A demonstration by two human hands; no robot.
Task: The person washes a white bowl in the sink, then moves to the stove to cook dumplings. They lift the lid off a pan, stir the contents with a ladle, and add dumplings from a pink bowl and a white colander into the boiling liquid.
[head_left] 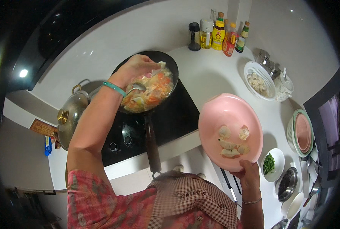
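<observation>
Over the wok (174, 61) on the hob, my left hand (138, 66) pinches a pale, thin-wrapped piece (157, 70) that looks like a dumpling. Below it, a soup (158, 94) with orange-red chunks, perhaps tomato, fills the pan. A metal ladle (139, 86) dips into this soup, its handle hidden behind my left wrist. My right hand (246, 171) grips the near rim of a tilted pink plastic basin (230, 108), thumb on top. Several more pale, dumpling-like pieces (229, 145) lie in the lower part of the basin, apart from my fingers.
The wok's long handle (152, 143) points towards me across the black hob (175, 114). A lidded pot (72, 117) stands left. Bottles (218, 35) line the back corner. On the right are a white colander (260, 81) and a bowl of chopped greens (273, 169).
</observation>
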